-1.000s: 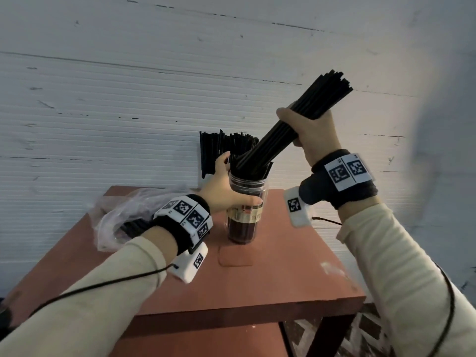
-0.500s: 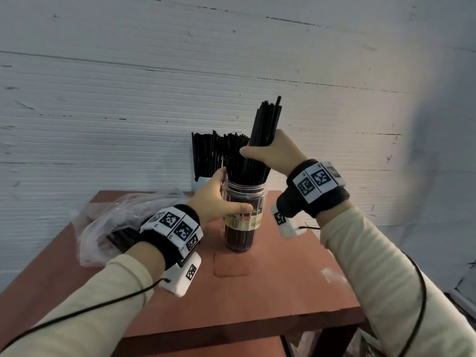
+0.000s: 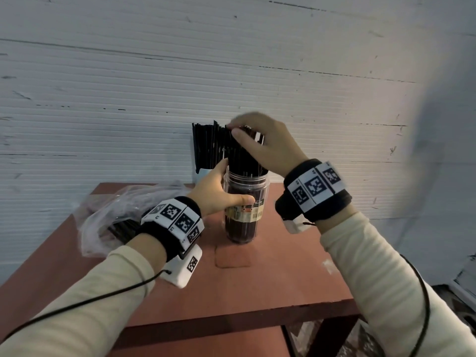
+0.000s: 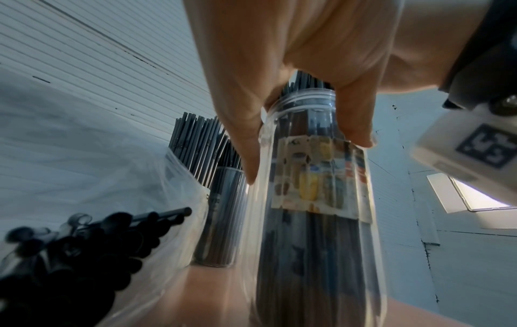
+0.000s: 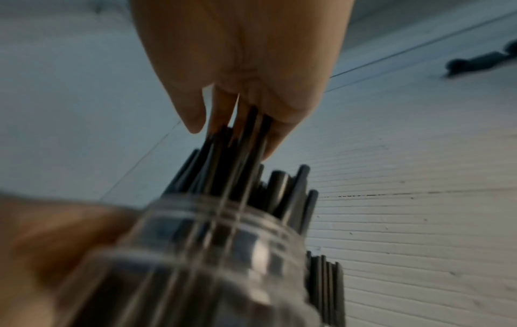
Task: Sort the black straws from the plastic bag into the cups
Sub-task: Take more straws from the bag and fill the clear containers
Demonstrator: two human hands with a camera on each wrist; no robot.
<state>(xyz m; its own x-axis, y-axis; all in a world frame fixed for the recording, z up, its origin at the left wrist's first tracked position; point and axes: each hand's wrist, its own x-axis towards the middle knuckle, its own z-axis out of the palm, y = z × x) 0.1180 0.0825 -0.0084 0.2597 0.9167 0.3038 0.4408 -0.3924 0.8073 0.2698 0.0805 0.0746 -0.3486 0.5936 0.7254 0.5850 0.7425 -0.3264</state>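
Observation:
A clear labelled jar [image 3: 243, 225] stands on the red-brown table [image 3: 283, 279], packed with black straws [image 3: 239, 155] that stick up above its rim. My left hand [image 3: 219, 194] grips the jar just under the rim, thumb in front, seen close in the left wrist view [image 4: 279, 55]. My right hand [image 3: 265, 143] arches over the straw tops, and its fairly straight fingers [image 5: 251, 104] rest on them. Behind the jar on the left a second cup [image 3: 203, 173] holds more black straws [image 3: 206, 145]. The plastic bag [image 3: 108, 215] lies at the left with black straws [image 4: 84, 243] inside.
A white ribbed wall [image 3: 231, 73] rises right behind the table and cups. The table's front edge [image 3: 231, 320] is near me, its right edge just past my right arm. A faint square mark [image 3: 231, 256] shows in front of the jar.
My right hand swung the bundle of straws from a slant to upright, lowered it into the jar, and now rests on the tops. My left hand kept holding the jar.

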